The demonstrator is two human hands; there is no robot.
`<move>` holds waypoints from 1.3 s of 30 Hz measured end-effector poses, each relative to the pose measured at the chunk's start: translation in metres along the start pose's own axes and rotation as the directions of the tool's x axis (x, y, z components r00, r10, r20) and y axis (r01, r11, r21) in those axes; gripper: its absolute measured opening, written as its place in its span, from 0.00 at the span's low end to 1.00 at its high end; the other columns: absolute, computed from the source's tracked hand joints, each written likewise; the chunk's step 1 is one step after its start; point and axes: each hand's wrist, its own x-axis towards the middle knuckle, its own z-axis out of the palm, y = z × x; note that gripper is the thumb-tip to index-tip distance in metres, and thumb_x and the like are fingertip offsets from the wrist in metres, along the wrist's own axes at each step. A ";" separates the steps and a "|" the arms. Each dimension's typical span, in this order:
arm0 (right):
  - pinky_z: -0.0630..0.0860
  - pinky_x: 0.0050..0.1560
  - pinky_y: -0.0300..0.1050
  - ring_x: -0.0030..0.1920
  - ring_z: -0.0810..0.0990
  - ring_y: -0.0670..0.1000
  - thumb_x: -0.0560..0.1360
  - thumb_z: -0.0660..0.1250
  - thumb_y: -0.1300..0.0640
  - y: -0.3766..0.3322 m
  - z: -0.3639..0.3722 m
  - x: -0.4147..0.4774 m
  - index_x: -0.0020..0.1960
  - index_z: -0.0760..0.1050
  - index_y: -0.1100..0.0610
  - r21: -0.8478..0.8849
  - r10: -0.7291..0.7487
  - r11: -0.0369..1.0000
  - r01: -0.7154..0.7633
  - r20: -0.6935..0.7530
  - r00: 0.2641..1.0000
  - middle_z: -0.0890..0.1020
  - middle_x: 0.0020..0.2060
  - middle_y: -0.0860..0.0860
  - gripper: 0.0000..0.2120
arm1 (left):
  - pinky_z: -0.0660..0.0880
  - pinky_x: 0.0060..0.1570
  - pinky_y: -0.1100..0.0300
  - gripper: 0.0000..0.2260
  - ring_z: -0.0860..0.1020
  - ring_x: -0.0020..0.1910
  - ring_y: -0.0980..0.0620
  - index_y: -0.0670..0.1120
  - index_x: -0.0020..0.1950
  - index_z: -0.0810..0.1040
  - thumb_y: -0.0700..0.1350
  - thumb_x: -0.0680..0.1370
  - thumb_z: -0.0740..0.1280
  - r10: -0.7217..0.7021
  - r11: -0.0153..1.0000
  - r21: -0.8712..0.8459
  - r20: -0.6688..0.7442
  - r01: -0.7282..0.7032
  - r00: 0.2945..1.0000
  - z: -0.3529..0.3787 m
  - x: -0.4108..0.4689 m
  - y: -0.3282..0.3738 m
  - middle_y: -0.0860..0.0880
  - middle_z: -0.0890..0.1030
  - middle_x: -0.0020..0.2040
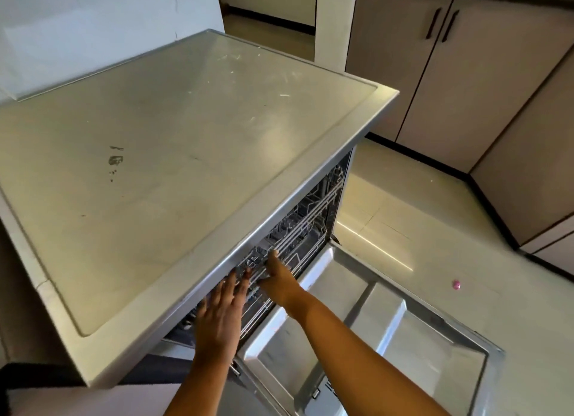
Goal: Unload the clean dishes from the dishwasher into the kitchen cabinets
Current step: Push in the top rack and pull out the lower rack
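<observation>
Early stage. The dishwasher (310, 229) stands open, its door (388, 338) folded flat in front of you. The upper rack (298, 229) sits inside the tub, not yet pulled out.

- The dishes are inside, mostly hidden under the lip of the top (186, 136). You see only wire and dark shapes, so you cannot tell what the load is.
- Your left hand (219, 313) is at the rack's front edge, fingers straight and spread, holding nothing.
- Your right hand (278, 279) reaches onto the rack wire just beside it. You cannot tell whether its fingers curl round the wire.
- Nothing appears unloaded so far, so the whole job looks left to do.

Surroundings:
- The cabinets (450, 74) stand across the floor (403, 204), well apart from the dishwasher, their doors closed and dark handles (442, 24) showing.
- The lowered door lies between you and them, so step round it.
- A small pink thing (456, 284) lies on the floor near the door's far corner, so mind your feet.
</observation>
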 end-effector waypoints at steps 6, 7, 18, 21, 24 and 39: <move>0.75 0.59 0.50 0.64 0.73 0.62 0.77 0.58 0.71 -0.008 0.002 0.019 0.76 0.31 0.57 -0.144 0.003 0.990 -0.003 0.000 1.000 0.63 0.72 0.64 0.41 | 0.73 0.51 0.46 0.42 0.80 0.54 0.40 0.51 0.66 0.75 0.39 0.53 0.83 -0.116 0.992 0.070 0.100 0.110 0.988 -0.002 0.017 0.002 0.43 0.80 0.60; 0.76 0.58 0.50 0.65 0.72 0.62 0.77 0.57 0.71 -0.007 0.001 0.019 0.76 0.31 0.57 -0.170 0.001 0.985 -0.001 -0.001 1.000 0.63 0.72 0.64 0.41 | 0.68 0.51 0.47 0.41 0.80 0.52 0.40 0.51 0.65 0.77 0.39 0.53 0.83 -0.115 0.991 0.082 0.093 0.107 0.989 -0.002 0.017 0.003 0.43 0.81 0.58; 0.69 0.64 0.43 0.72 0.66 0.57 0.77 0.56 0.71 0.028 -0.007 0.013 0.78 0.38 0.53 -0.251 -0.165 0.957 0.145 -0.059 0.985 0.59 0.75 0.56 0.38 | 0.52 0.65 0.40 0.51 0.68 0.69 0.40 0.53 0.73 0.63 0.35 0.54 0.80 -0.154 0.986 -0.062 -0.011 0.153 0.988 -0.001 0.006 0.015 0.42 0.70 0.70; 0.69 0.65 0.45 0.69 0.69 0.58 0.78 0.56 0.70 0.055 -0.009 0.013 0.78 0.41 0.54 -0.311 -0.122 0.946 0.089 -0.089 0.989 0.63 0.73 0.59 0.36 | 0.47 0.71 0.43 0.52 0.62 0.72 0.44 0.49 0.74 0.61 0.37 0.53 0.80 -0.074 0.991 -0.107 0.003 0.074 0.997 0.012 -0.013 0.030 0.44 0.67 0.72; 0.63 0.71 0.53 0.74 0.60 0.59 0.78 0.56 0.70 0.086 -0.012 0.025 0.78 0.44 0.53 -0.518 -0.004 0.855 -0.001 -0.007 1.000 0.58 0.76 0.56 0.35 | 0.46 0.72 0.47 0.48 0.60 0.71 0.47 0.47 0.70 0.68 0.41 0.52 0.81 -0.029 0.993 -0.114 0.065 0.036 0.997 0.035 -0.026 0.040 0.46 0.69 0.71; 0.50 0.73 0.63 0.77 0.44 0.53 0.80 0.58 0.58 0.147 0.008 0.168 0.78 0.42 0.53 -0.964 -0.129 0.194 0.182 0.159 0.979 0.45 0.78 0.51 0.34 | 0.43 0.74 0.46 0.28 0.41 0.77 0.46 0.47 0.78 0.44 0.50 0.81 0.53 -0.259 0.952 -0.043 0.417 0.304 0.871 0.173 0.023 0.019 0.48 0.43 0.78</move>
